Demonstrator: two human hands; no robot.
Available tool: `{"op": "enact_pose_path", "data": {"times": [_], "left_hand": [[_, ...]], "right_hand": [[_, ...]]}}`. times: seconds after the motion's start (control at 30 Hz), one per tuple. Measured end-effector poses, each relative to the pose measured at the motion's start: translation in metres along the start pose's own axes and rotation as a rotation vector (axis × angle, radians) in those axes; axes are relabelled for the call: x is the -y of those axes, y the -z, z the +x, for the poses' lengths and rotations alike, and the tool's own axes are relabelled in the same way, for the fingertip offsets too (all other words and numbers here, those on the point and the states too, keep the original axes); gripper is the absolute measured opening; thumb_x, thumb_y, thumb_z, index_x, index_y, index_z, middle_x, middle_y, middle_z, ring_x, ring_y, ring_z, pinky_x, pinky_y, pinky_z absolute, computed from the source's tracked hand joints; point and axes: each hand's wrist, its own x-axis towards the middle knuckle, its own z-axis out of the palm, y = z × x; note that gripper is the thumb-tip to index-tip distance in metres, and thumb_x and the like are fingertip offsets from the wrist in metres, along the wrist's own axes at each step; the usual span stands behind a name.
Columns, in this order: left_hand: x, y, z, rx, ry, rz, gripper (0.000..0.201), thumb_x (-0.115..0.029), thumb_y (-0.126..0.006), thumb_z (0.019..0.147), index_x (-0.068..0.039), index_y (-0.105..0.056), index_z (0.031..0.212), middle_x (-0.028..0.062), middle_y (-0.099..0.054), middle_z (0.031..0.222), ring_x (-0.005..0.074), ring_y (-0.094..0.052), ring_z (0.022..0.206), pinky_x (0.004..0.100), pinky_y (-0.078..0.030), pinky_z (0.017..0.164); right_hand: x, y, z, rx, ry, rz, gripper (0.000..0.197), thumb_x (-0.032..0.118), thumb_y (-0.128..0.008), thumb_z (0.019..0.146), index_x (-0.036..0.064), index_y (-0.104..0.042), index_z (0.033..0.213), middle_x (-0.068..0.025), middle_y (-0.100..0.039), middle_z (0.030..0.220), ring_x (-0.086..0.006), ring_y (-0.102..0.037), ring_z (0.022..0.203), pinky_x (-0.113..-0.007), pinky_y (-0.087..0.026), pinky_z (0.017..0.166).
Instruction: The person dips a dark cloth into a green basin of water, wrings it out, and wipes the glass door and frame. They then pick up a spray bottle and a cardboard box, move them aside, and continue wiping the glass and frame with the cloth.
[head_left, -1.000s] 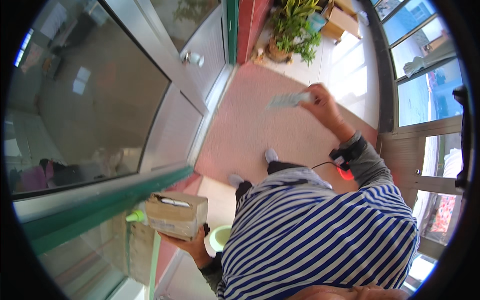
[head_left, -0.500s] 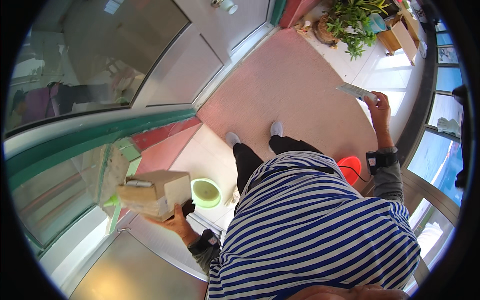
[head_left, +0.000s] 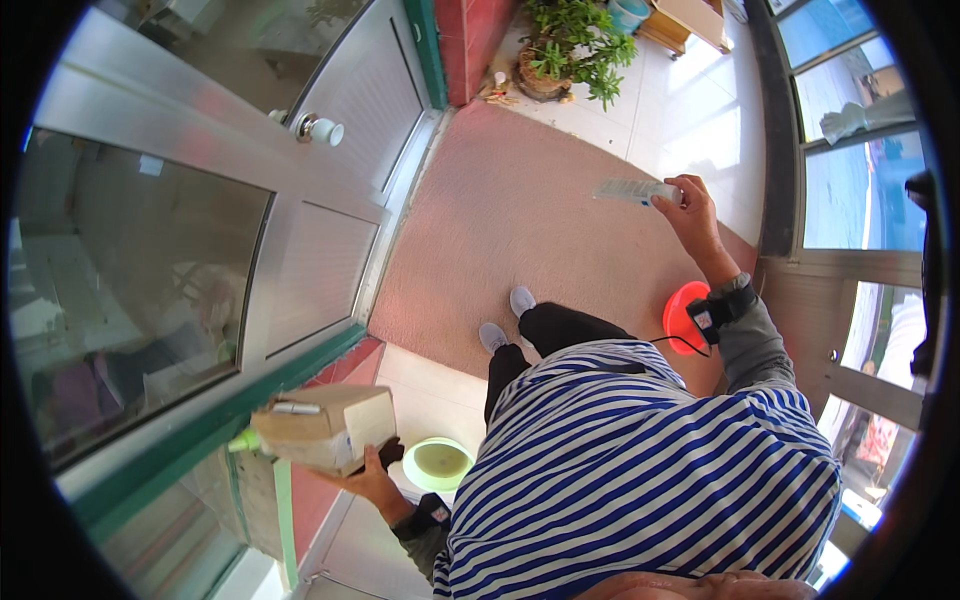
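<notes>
My left hand (head_left: 376, 487) is closed around the lower corner of a cardboard box (head_left: 345, 428), held out at my left side. A small silvery cylinder (head_left: 297, 408) lies on the box's upper face. Something dark (head_left: 387, 457) shows between the box and my fingers; I cannot make out what it is. Out in front on the right, my right hand (head_left: 692, 212) pinches one end of a long, pale, partly see-through tube-like thing (head_left: 637, 190) with printing on it. Its free end points left over the reddish floor mat (head_left: 510, 210).
A light green basin (head_left: 438, 488) stands near my left hand, a red basin (head_left: 690, 315) below my right forearm. Left is a metal-framed door with a round knob (head_left: 322, 130). A potted plant (head_left: 570, 60) stands ahead; windows (head_left: 865, 190) line the right.
My view has turned, so the door now fills more of the left side. My feet have shifted. Both hands keep their hold, and the tube-like thing now appears further left.
</notes>
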Motion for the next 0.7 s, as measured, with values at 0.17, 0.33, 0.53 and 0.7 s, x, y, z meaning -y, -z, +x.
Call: {"op": "enact_pose_path", "data": {"times": [0.17, 0.33, 0.53, 0.7], "left_hand": [[-0.012, -0.111, 0.044, 0.312, 0.063, -0.113, 0.127, 0.002, -0.082, 0.064, -0.002, -0.004, 0.164, 0.0219, -0.022, 0.165, 0.0359, -0.028, 0.152, 0.0486, -0.025, 0.126], [-0.043, -0.253, 0.067, 0.555, 0.050, -0.278, 0.132, -0.004, -0.086, 0.062, -0.007, -0.001, 0.163, 0.0199, -0.023, 0.162, 0.0335, -0.030, 0.149, 0.0463, -0.028, 0.125], [-0.065, -0.447, 0.065, 0.653, 0.049, -0.210, 0.137, -0.007, -0.090, 0.057, -0.009, -0.002, 0.162, 0.0176, -0.027, 0.160, 0.0317, -0.033, 0.148, 0.0448, -0.029, 0.125], [-0.039, -0.622, 0.064, 0.750, -0.043, -0.098, 0.139, -0.013, -0.091, 0.059, -0.009, 0.001, 0.163, 0.0205, -0.029, 0.159, 0.0349, -0.037, 0.146, 0.0464, -0.034, 0.123]], "right_hand": [[-0.032, 0.020, -0.014, -0.007, -0.062, -0.051, 0.037, 0.016, -0.084, 0.084, -0.0005, -0.071, 0.115, -0.0071, -0.062, 0.111, -0.0149, -0.060, 0.084, -0.030, -0.052, 0.072], [-0.070, 0.025, 0.021, -0.050, -0.114, 0.037, 0.037, 0.011, -0.086, 0.081, -0.0012, -0.071, 0.113, -0.0077, -0.061, 0.114, -0.0157, -0.063, 0.086, -0.030, -0.053, 0.072], [-0.120, 0.000, 0.143, 0.010, -0.081, 0.031, 0.040, 0.007, -0.087, 0.079, 0.0002, -0.070, 0.114, -0.0098, -0.060, 0.118, -0.0192, -0.065, 0.091, -0.031, -0.054, 0.075], [-0.158, -0.054, 0.221, 0.072, -0.099, 0.120, 0.040, 0.005, -0.085, 0.079, 0.0024, -0.068, 0.115, -0.0114, -0.058, 0.119, -0.0227, -0.064, 0.099, -0.032, -0.056, 0.079]]}}
